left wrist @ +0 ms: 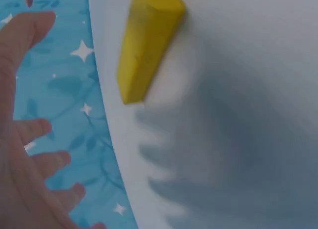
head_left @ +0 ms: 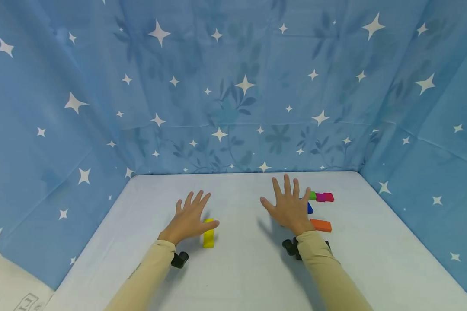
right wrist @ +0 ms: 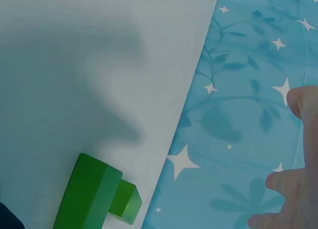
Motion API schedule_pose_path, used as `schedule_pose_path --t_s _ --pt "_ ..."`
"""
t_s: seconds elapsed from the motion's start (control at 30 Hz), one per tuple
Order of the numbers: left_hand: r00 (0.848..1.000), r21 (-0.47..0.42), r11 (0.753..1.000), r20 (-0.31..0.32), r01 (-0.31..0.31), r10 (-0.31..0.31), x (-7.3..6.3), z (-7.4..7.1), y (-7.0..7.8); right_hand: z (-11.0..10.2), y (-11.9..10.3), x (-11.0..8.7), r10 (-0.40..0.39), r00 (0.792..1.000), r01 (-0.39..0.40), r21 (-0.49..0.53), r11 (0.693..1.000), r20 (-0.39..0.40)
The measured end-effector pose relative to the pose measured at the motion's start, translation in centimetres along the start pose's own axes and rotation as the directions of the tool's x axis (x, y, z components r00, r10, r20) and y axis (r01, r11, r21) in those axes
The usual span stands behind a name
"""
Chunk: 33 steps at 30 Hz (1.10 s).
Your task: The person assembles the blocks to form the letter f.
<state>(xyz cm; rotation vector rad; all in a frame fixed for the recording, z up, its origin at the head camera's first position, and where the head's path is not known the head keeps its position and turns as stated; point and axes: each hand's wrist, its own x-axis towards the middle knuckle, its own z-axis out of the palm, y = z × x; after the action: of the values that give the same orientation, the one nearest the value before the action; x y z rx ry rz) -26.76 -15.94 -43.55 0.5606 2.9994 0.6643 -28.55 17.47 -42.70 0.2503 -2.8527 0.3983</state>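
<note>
My left hand [head_left: 188, 221] hovers over the table's left half with its fingers spread and nothing in it. A yellow block [head_left: 208, 238] lies just right of it, partly overlapped by the thumb; the left wrist view shows the long block [left wrist: 146, 45] apart from the hand. My right hand [head_left: 289, 210], fingers also spread, is held above the table and holds nothing. Close to its right side are a blue block [head_left: 310, 209], half hidden by the hand, and an orange block [head_left: 322, 225]. Below it, the right wrist view shows a green block [right wrist: 87, 194] beside a smaller green piece [right wrist: 125, 201].
Behind the right hand, a light green block [head_left: 313, 196], a purple block [head_left: 320, 197] and a red block [head_left: 328, 197] lie in a row. Blue star-patterned curtains [head_left: 233, 108] enclose the white table [head_left: 241, 276] at the back and sides.
</note>
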Motion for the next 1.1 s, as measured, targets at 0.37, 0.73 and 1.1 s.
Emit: schedule_pose_path --t_s 0.37,0.73,1.1 --pt "0.990 -0.120 0.992 0.133 -0.030 0.046 -2.0 1.0 -3.4 -0.9 1.0 -0.6 0.000 1.000 0.000 0.000 1.000 -0.019" --pt "0.984 -0.162 0.986 0.179 0.043 -0.013 -2.6 2.0 -4.3 -1.1 1.9 -1.3 -0.003 1.000 0.002 -0.006 1.000 -0.019" --pt "0.986 -0.148 0.989 0.163 0.001 0.024 -2.2 2.1 -3.7 -1.3 3.0 -1.8 0.031 0.999 -0.032 -0.013 0.999 -0.020"
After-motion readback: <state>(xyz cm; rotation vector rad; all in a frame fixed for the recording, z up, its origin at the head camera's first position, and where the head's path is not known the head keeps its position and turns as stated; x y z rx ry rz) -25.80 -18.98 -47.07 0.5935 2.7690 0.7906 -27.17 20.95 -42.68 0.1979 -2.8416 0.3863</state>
